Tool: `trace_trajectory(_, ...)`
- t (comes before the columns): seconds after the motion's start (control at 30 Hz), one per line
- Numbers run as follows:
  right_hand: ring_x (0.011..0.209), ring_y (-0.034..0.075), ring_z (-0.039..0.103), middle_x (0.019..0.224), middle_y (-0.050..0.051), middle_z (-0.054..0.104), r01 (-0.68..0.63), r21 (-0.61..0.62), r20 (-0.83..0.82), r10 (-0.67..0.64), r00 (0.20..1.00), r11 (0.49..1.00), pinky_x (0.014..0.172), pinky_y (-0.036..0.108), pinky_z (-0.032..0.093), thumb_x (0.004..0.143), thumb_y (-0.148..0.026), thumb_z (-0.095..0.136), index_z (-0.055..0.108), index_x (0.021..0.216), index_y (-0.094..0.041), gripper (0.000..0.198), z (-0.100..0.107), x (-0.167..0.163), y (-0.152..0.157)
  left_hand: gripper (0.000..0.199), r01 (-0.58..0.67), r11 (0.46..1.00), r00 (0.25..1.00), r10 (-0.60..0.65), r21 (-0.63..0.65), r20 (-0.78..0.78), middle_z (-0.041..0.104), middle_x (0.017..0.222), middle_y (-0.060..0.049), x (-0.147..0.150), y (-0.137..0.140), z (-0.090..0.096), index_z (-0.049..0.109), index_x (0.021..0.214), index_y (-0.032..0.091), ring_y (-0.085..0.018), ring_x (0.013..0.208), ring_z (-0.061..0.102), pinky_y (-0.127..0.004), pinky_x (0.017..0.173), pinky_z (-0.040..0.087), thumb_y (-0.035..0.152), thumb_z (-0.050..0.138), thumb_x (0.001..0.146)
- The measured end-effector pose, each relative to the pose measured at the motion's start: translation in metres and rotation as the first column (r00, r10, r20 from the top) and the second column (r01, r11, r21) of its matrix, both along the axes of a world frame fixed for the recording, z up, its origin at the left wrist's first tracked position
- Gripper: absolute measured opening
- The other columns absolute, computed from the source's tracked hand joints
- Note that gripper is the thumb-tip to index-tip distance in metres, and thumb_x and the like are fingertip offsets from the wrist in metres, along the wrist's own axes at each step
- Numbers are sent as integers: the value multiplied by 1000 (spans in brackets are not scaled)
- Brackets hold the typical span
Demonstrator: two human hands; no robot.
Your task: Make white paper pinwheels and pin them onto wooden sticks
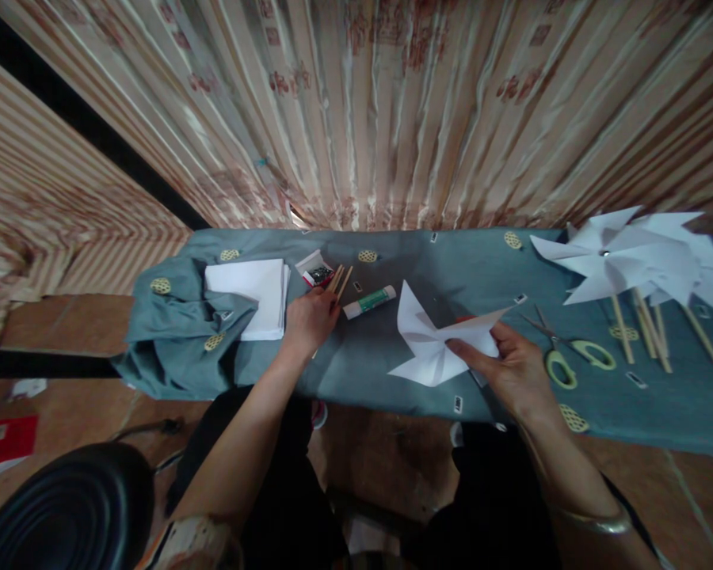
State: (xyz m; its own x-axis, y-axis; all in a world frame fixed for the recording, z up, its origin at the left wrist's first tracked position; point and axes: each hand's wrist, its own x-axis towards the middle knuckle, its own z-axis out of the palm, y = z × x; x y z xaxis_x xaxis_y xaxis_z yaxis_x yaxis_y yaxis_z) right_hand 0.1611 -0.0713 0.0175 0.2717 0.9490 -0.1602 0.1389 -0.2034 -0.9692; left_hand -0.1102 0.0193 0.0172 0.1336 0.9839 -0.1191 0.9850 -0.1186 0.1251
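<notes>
ok so the right hand [511,368] has the folded white paper pinwheel [436,340] pinched at its near edge, thumb on top, fingers curled under; the paper sits low over the grey-blue cloth [392,356], roughly mid-table; the left hand [310,318] is off to the left with its fingers closed around the lower ends of a couple of thin wooden sticks [341,280], at least that's how it looks, the grip itself is kinda hidden behind the knuckles.

just beside the sticks there's a small open box of pins [316,270], and a glue stick [369,302] lying on its side between the two hands; a stack of white paper squares [253,293] sits left of the box, partly tucked against a bunched-up fold of the cloth.

over on the right: scissors with yellow-green handles [570,356] lying flat, near the right hand but not touching it; past those, a bunch of finished white pinwheels on sticks [623,257] piled at the table's far right end.
</notes>
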Motion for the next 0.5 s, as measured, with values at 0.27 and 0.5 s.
trace_trajectory(0.27, 64, 20, 68, 77, 1, 77, 10, 4, 7, -11, 1000, 1000, 58, 32, 56, 62, -44, 85, 73, 93, -22, 40, -1, 0, -1, 24, -21, 998, 999, 18, 55, 49, 73, 105, -10, 1, 0, 0, 74, 100, 18, -24, 88, 71, -30, 72, 49, 22, 52, 91)
trace_trajectory(0.5, 66, 22, 71, 80, 3, 79, 44, 78, -3, -44, 999, 996, 60, 33, 59, 61, -43, 86, 74, 95, -23, 42, 10, -7, -7, 19, -41, 944, 838, -146, 327, 526, 70, 85, -4, 4, -13, 6, 72, 96, 18, -14, 70, 63, -25, 69, 49, 19, 58, 84)
